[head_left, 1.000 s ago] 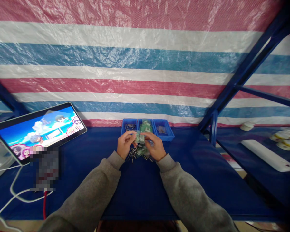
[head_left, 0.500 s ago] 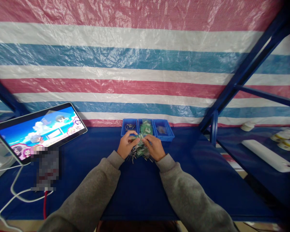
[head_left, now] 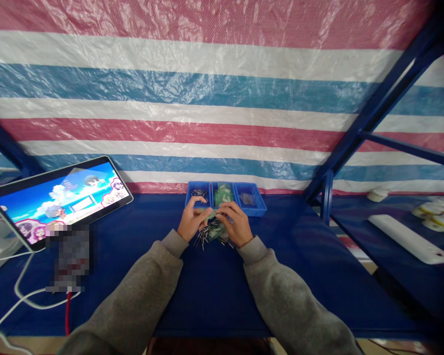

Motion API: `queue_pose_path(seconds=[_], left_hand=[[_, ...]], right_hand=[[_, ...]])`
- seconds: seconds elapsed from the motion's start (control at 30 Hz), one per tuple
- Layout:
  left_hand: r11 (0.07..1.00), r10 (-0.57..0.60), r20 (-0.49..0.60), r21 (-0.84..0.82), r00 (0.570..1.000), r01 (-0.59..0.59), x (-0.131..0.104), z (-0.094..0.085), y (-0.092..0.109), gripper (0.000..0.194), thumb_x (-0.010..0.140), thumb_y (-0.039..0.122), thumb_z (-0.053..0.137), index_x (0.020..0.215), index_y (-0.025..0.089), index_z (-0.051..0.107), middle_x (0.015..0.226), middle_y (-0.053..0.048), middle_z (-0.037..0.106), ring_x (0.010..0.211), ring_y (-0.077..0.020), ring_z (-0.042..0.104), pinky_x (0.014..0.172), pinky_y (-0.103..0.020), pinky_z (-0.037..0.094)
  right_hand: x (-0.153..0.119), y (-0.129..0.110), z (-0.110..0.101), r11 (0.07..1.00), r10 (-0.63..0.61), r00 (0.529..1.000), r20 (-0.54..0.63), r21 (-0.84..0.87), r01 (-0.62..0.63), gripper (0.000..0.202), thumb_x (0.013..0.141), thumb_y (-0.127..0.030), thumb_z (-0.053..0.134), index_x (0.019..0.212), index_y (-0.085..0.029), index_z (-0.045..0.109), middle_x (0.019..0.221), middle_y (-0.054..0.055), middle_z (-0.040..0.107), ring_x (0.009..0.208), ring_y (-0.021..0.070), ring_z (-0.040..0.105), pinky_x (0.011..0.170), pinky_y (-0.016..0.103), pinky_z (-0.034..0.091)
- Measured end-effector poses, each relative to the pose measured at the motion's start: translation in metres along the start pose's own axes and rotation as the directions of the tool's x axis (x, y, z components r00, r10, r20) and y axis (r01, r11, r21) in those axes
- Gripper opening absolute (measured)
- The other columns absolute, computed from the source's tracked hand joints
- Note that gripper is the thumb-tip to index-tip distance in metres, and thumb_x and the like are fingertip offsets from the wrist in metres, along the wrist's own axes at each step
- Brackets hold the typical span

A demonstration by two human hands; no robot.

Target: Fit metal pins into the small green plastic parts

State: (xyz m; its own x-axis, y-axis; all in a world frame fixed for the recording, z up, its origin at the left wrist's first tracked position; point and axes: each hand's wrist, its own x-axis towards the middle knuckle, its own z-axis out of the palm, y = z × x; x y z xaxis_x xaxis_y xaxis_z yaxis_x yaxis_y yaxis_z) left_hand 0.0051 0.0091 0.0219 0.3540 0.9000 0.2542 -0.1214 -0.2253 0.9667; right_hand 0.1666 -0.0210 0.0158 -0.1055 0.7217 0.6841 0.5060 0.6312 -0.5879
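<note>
My left hand [head_left: 190, 220] is closed, thumb and forefinger pinching a small clear green plastic bag [head_left: 208, 216] above the table. On the other side of it, my right hand [head_left: 240, 224] has its thumb and fingertips pressed together at the bag's edge; the fingers partly hide the bag. Beneath both hands lies a loose pile of thin dark screw-like pieces [head_left: 203, 238] mixed with more green bags [head_left: 216, 230]. Just beyond, a blue three-part bin [head_left: 258, 213] has thin metal pieces [head_left: 199, 193] on the left, green bags [head_left: 224, 193] in the middle and a small clear bag [head_left: 247, 198] on the right.
A tablet [head_left: 62, 202] showing a cartoon picture leans at the left, with white cables [head_left: 20, 291] and a blurred-out object nearby. Blue metal posts [head_left: 327, 197] stand at the right. Beyond them, a long white object [head_left: 410, 239] lies on another table. Striped sheeting hangs behind.
My right fingers have bent and drawn together over the bag, covering more of it. The bag sits slightly lower and to the left, with my left hand almost still.
</note>
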Motion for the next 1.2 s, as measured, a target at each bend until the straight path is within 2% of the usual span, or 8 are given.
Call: queue_pose_path(seconds=[0.13, 0.27, 0.5, 0.7, 0.83, 1.0, 1.1, 1.2], left_hand=[[0.97, 0.137, -0.049, 0.208, 0.989, -0.124, -0.001, -0.003, 0.002, 0.036, 0.086, 0.044, 0.042, 0.086, 0.013, 0.059, 0.06, 0.0, 0.054, 0.047, -0.0079, 0.049, 0.043, -0.018, 0.038], [0.872, 0.304, -0.028, 0.411, 0.952, -0.267, -0.001, -0.005, 0.005, 0.027, 0.08, 0.039, 0.055, 0.076, 0.014, 0.065, 0.084, -0.007, 0.061, 0.079, -0.0159, 0.058, 0.065, -0.024, 0.047], [0.906, 0.238, -0.097, 0.38, 0.966, -0.185, 0.0, -0.007, -0.008, 0.02, 0.074, 0.033, 0.064, 0.083, 0.015, 0.066, 0.082, -0.005, 0.067, 0.073, -0.016, 0.061, 0.069, -0.026, 0.05], [0.941, 0.235, -0.174, 0.285, 0.956, -0.18, 0.001, -0.008, -0.01, 0.029, 0.072, 0.032, 0.066, 0.095, 0.015, 0.063, 0.089, -0.006, 0.067, 0.075, -0.0159, 0.063, 0.068, -0.026, 0.052], [0.897, 0.269, -0.144, 0.397, 0.952, -0.193, 0.001, -0.008, -0.009, 0.02, 0.073, 0.032, 0.065, 0.081, 0.014, 0.069, 0.08, -0.006, 0.069, 0.072, -0.0168, 0.063, 0.069, -0.028, 0.051], [0.814, 0.361, -0.07, 0.51, 0.93, -0.278, -0.001, -0.007, -0.004, 0.019, 0.076, 0.032, 0.063, 0.082, 0.015, 0.071, 0.078, -0.005, 0.07, 0.068, -0.0166, 0.063, 0.069, -0.028, 0.05], [0.825, 0.317, -0.049, 0.507, 0.947, -0.25, -0.001, -0.006, -0.003, 0.022, 0.077, 0.033, 0.06, 0.085, 0.015, 0.07, 0.081, -0.005, 0.07, 0.069, -0.0159, 0.063, 0.068, -0.026, 0.05], [0.859, 0.254, -0.035, 0.467, 0.967, -0.209, -0.002, -0.005, -0.004, 0.023, 0.079, 0.034, 0.059, 0.084, 0.014, 0.068, 0.081, -0.005, 0.068, 0.071, -0.0154, 0.062, 0.068, -0.025, 0.049]], right_hand=[[0.001, 0.002, 0.001, 0.998, 0.029, 0.999, -0.021, -0.048, -0.03, 0.017, 0.089, -0.026, 0.044, 0.083, -0.02, 0.058, 0.085, 0.005, 0.057, 0.081, 0.0164, 0.054, 0.075, 0.029, 0.044], [0.001, 0.008, 0.001, 0.994, 0.065, 0.998, -0.027, -0.087, -0.067, 0.018, 0.089, -0.029, 0.044, 0.079, -0.02, 0.057, 0.078, 0.004, 0.058, 0.076, 0.0166, 0.054, 0.072, 0.028, 0.043], [0.002, 0.003, 0.002, 0.993, 0.113, 0.992, -0.062, -0.021, -0.114, 0.019, 0.086, -0.034, 0.05, 0.08, -0.019, 0.06, 0.074, 0.002, 0.06, 0.067, 0.0146, 0.055, 0.066, 0.026, 0.042], [0.003, 0.001, -0.001, 0.992, 0.119, 0.989, -0.081, -0.04, -0.123, 0.023, 0.085, -0.034, 0.05, 0.07, -0.019, 0.058, 0.066, 0.0, 0.056, 0.06, 0.0129, 0.05, 0.06, 0.025, 0.04], [0.002, 0.004, -0.003, 0.993, 0.104, 0.989, -0.106, -0.042, -0.109, 0.025, 0.086, -0.033, 0.049, 0.067, -0.019, 0.057, 0.065, 0.001, 0.055, 0.061, 0.0133, 0.05, 0.06, 0.025, 0.04], [0.003, 0.006, -0.002, 0.996, 0.041, 0.996, -0.074, -0.076, -0.047, 0.025, 0.086, -0.031, 0.049, 0.066, -0.018, 0.058, 0.064, 0.001, 0.055, 0.061, 0.013, 0.05, 0.061, 0.025, 0.04], [0.002, 0.006, -0.001, 0.996, 0.048, 0.991, -0.123, -0.069, -0.057, 0.021, 0.086, -0.029, 0.05, 0.071, -0.018, 0.061, 0.07, 0.003, 0.059, 0.065, 0.0136, 0.053, 0.064, 0.026, 0.043], [0.001, 0.005, -0.001, 0.996, 0.087, 0.988, -0.128, -0.024, -0.091, 0.017, 0.084, -0.029, 0.053, 0.092, -0.02, 0.064, 0.077, 0.003, 0.062, 0.068, 0.0139, 0.056, 0.068, 0.026, 0.046]])
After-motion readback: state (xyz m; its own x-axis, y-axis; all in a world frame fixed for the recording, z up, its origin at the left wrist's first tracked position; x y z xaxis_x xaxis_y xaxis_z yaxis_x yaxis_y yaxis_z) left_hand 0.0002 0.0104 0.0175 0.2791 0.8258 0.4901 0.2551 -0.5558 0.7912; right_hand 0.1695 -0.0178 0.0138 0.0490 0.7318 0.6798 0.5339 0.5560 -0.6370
